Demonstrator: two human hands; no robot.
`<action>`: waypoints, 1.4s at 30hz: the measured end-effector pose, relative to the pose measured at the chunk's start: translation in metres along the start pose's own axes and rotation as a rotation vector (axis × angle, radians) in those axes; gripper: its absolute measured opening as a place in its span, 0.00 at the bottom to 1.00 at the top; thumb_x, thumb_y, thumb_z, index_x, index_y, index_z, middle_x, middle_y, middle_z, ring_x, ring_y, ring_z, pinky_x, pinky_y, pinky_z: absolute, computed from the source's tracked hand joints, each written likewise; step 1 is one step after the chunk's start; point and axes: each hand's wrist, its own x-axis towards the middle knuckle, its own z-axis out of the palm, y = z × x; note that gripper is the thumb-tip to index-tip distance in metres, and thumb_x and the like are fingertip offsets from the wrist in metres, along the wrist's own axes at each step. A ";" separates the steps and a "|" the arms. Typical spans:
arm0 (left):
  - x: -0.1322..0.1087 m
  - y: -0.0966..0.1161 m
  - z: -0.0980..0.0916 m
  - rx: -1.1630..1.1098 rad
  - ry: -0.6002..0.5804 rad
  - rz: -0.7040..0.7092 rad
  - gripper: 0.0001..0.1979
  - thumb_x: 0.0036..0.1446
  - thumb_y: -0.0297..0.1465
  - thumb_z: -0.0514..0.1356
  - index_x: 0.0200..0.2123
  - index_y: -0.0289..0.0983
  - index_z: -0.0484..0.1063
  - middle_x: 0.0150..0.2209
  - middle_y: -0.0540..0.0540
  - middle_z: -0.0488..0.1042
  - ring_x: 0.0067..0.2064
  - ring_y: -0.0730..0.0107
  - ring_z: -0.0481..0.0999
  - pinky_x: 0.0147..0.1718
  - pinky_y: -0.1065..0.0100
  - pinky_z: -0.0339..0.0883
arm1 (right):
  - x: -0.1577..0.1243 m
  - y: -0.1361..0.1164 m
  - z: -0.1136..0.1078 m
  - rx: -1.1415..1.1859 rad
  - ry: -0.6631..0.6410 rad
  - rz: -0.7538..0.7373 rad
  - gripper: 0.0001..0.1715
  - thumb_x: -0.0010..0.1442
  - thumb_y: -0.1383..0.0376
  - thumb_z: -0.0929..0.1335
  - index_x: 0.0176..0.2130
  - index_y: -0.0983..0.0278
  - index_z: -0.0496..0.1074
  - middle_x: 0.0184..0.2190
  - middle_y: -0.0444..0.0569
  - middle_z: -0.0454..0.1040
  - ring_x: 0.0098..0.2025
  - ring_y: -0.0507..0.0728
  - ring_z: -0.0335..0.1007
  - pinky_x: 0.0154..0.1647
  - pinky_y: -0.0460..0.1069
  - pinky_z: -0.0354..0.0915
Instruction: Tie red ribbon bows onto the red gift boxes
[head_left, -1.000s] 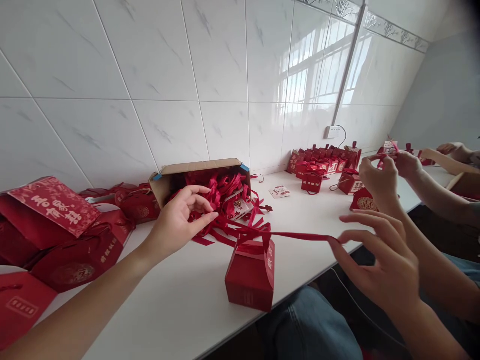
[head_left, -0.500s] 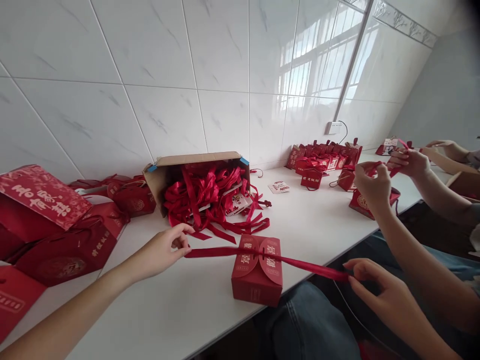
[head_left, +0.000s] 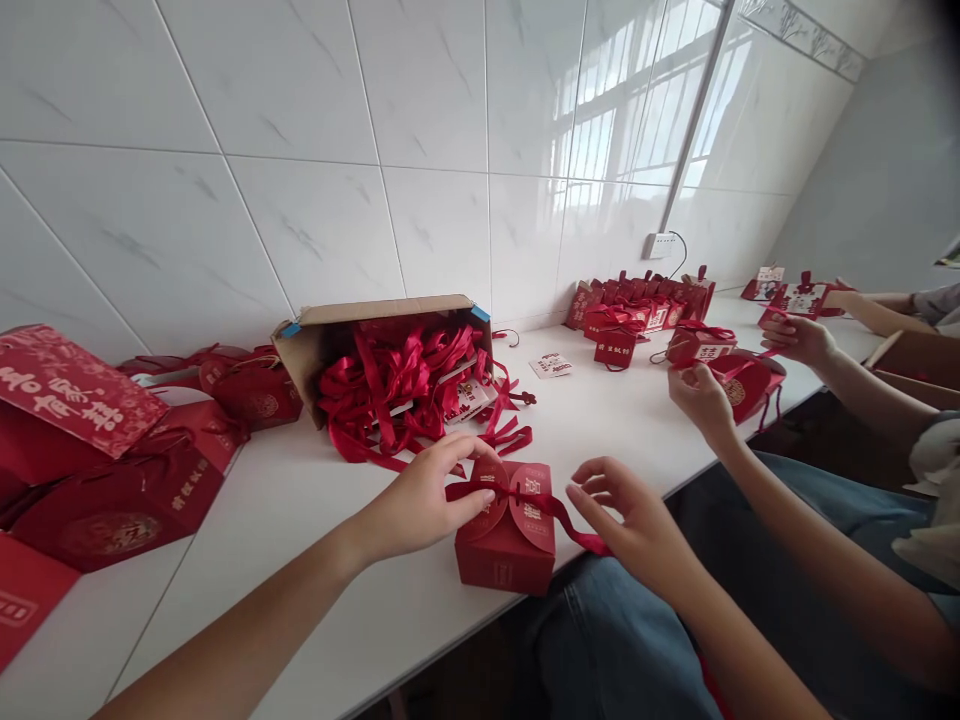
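A small red gift box (head_left: pixel 504 548) stands at the front edge of the white counter (head_left: pixel 315 580). A red ribbon (head_left: pixel 564 520) runs across its rounded top flaps. My left hand (head_left: pixel 424 497) pinches the ribbon's left end against the box top. My right hand (head_left: pixel 628 515) sits just right of the box, fingers curled round the ribbon's other end, which trails off the counter edge.
A cardboard box (head_left: pixel 375 340) on its side spills several red ribbons behind the gift box. Red bags (head_left: pixel 112 500) pile at the left. Finished red boxes (head_left: pixel 637 310) line the wall. Another person's hands (head_left: pixel 701 398) work on a red box (head_left: pixel 742 380) at the right.
Both my hands have moved in toward the gift box, shortening the stretched ribbon. The ribbon now lies tight over the box top.
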 end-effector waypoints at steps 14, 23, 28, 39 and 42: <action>0.005 -0.017 0.004 -0.093 -0.031 -0.261 0.26 0.44 0.44 0.64 0.43 0.40 0.60 0.41 0.46 0.66 0.40 0.63 0.70 0.35 0.64 0.67 | 0.005 0.008 0.031 0.273 -0.170 0.179 0.27 0.57 0.45 0.63 0.22 0.64 0.59 0.18 0.38 0.54 0.21 0.47 0.47 0.21 0.45 0.46; 0.017 -0.030 -0.004 -0.102 -0.187 -0.256 0.25 0.39 0.50 0.65 0.24 0.37 0.59 0.23 0.55 0.57 0.26 0.75 0.56 0.22 0.73 0.48 | 0.007 0.011 0.015 0.223 -0.085 0.185 0.28 0.53 0.46 0.67 0.20 0.63 0.58 0.17 0.38 0.51 0.20 0.46 0.42 0.19 0.45 0.41; 0.015 -0.029 -0.005 -0.062 -0.176 -0.249 0.24 0.38 0.50 0.65 0.25 0.37 0.60 0.23 0.55 0.57 0.25 0.74 0.57 0.22 0.73 0.49 | 0.005 0.007 0.002 0.356 -0.145 0.294 0.24 0.52 0.49 0.70 0.22 0.65 0.63 0.15 0.37 0.54 0.19 0.46 0.43 0.18 0.44 0.43; 0.008 0.015 0.003 -0.007 0.072 0.055 0.14 0.49 0.40 0.63 0.37 0.40 0.69 0.40 0.46 0.73 0.45 0.59 0.71 0.48 0.58 0.63 | 0.011 -0.026 0.004 0.743 -0.300 0.193 0.18 0.52 0.60 0.72 0.44 0.61 0.73 0.34 0.47 0.77 0.39 0.54 0.71 0.45 0.50 0.64; 0.015 0.023 0.011 0.059 0.156 0.115 0.05 0.52 0.33 0.60 0.33 0.40 0.69 0.33 0.50 0.75 0.37 0.65 0.74 0.48 0.60 0.62 | 0.014 -0.033 0.009 0.696 -0.307 0.177 0.18 0.53 0.59 0.72 0.42 0.63 0.71 0.30 0.46 0.76 0.33 0.52 0.71 0.38 0.48 0.65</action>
